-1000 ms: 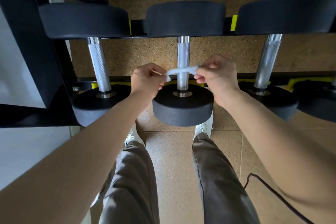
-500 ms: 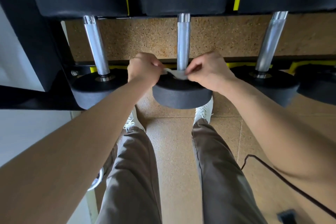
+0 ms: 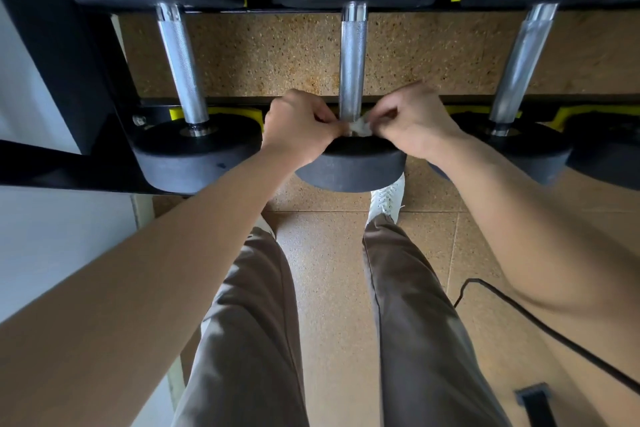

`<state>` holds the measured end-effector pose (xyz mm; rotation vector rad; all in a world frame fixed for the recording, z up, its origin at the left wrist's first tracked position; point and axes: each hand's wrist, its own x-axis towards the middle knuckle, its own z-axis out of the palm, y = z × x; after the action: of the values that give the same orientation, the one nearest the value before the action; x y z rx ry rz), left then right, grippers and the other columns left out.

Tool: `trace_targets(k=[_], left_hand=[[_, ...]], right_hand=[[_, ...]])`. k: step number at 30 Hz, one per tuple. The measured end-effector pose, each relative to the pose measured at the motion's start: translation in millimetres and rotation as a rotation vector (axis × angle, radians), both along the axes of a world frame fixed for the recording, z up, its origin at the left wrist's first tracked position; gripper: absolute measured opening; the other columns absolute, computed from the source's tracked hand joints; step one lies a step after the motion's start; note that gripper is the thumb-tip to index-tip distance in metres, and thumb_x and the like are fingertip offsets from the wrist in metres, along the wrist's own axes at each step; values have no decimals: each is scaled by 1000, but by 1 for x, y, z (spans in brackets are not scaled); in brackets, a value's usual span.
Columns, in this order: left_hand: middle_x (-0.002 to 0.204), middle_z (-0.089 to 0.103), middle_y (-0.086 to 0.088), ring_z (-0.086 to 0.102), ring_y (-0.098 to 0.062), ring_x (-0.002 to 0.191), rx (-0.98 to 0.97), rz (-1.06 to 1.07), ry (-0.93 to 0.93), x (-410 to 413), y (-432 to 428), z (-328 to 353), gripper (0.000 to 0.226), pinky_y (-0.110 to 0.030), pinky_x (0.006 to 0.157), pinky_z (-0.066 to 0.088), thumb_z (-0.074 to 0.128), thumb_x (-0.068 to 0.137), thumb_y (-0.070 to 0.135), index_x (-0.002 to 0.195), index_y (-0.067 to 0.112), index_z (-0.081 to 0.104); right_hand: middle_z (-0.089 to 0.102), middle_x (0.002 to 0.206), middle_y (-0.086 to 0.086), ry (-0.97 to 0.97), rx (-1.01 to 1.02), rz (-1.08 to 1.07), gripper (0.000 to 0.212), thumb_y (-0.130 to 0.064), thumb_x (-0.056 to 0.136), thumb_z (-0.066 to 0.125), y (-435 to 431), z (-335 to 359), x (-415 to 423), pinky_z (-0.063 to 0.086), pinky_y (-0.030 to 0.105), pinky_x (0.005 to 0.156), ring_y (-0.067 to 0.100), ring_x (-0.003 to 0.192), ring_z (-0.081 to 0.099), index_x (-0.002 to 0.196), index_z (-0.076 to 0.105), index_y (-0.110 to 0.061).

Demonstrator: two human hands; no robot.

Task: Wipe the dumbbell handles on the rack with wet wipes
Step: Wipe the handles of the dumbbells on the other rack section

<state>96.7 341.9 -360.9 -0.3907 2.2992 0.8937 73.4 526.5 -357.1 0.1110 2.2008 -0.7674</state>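
Three dumbbells with black heads lie across the black rack [image 3: 62,163]. The middle dumbbell's knurled steel handle [image 3: 352,55] runs from the far head down to the near head [image 3: 349,166]. A small white wet wipe [image 3: 360,127] sits bunched at the near end of that handle. My left hand [image 3: 299,130] pinches the wipe from the left, my right hand [image 3: 410,121] pinches it from the right. Both hands rest just above the near head. The left dumbbell handle [image 3: 180,62] and right dumbbell handle [image 3: 519,59] are bare.
Yellow cradle pads [image 3: 221,111] line the rack's front rail. My legs in brown trousers and a white shoe [image 3: 388,199] stand on the speckled cork floor below. A black cable [image 3: 540,322] trails across the floor at the right, with a black strap [image 3: 535,402] near the bottom edge.
The wipe, stretched across the handle a second ago, has slid down to the handle's near end and bunched up. Both hands moved down and closer together. The camera tilted nearer the rack.
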Motion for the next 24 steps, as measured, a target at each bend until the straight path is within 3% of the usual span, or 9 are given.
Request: trace_targets(k=[3, 5, 6, 8, 11, 14, 19, 22, 24], left_hand=[[82, 74, 2, 69, -17, 82, -135, -63, -31, -7, -10, -8, 16, -16, 58, 44, 75, 82, 35, 70, 25, 73], [93, 75, -2, 70, -22, 90, -190, -39, -61, -10, -17, -9, 14, -27, 72, 56, 75, 84, 34, 73, 27, 72], [95, 76, -2, 71, -22, 92, -177, 1, -53, -12, -20, -9, 13, -30, 78, 58, 75, 85, 32, 73, 28, 70], [92, 76, 2, 71, -18, 90, -126, 76, -5, -16, -22, -9, 15, -26, 76, 55, 71, 87, 23, 76, 31, 69], [84, 73, 3, 68, -15, 76, -2, 293, -9, -26, -22, -14, 19, -24, 65, 53, 66, 87, 13, 78, 29, 71], [85, 73, -1, 66, -16, 71, 156, 531, -98, -37, -18, -20, 22, -31, 73, 62, 66, 87, 7, 78, 25, 73], [105, 76, -5, 72, -14, 94, 432, 755, -223, -54, -4, -24, 18, -20, 70, 59, 58, 100, 12, 110, 14, 73], [117, 72, -3, 70, -23, 106, 594, 843, -275, -62, 3, -26, 23, -30, 78, 60, 56, 102, 18, 120, 20, 70], [128, 65, -5, 66, -29, 110, 710, 881, -316, -68, 5, -27, 30, -37, 77, 59, 55, 99, 16, 127, 24, 64]], right_hand=[[74, 98, -5, 21, -95, 38, 15, -20, 86, 75, -13, 9, 8, 45, 14, 72, 9, 87, 66, 100, 79, -22], [73, 97, -7, 13, -171, 51, 13, -22, 86, 76, -18, 13, 12, 41, 9, 67, 5, 83, 63, 99, 79, -23], [72, 96, -6, 16, -208, -1, 10, -21, 87, 75, -16, 13, 12, 43, 11, 68, 5, 82, 63, 96, 78, -24], [72, 98, 0, 20, -287, -260, 11, -11, 88, 71, -5, 13, 9, 51, 20, 73, 10, 85, 66, 88, 72, -22], [68, 103, 6, 48, -305, -668, 21, -2, 94, 59, 21, 8, -1, 57, 24, 67, 11, 80, 72, 83, 61, -20], [69, 106, 9, 115, -216, -852, 22, -5, 96, 54, 39, 3, -15, 62, 28, 72, 11, 80, 74, 82, 58, -21], [69, 108, 3, 27, -303, -893, 20, -5, 95, 53, 33, -8, -35, 61, 39, 86, 19, 100, 71, 85, 58, -21], [69, 115, 7, -108, -437, -863, 16, -7, 97, 48, 11, -17, -43, 56, 40, 95, 21, 105, 69, 102, 59, -17], [70, 115, 10, -274, -575, -891, 26, -10, 98, 41, -4, -21, -50, 52, 40, 96, 22, 105, 68, 117, 58, -9]])
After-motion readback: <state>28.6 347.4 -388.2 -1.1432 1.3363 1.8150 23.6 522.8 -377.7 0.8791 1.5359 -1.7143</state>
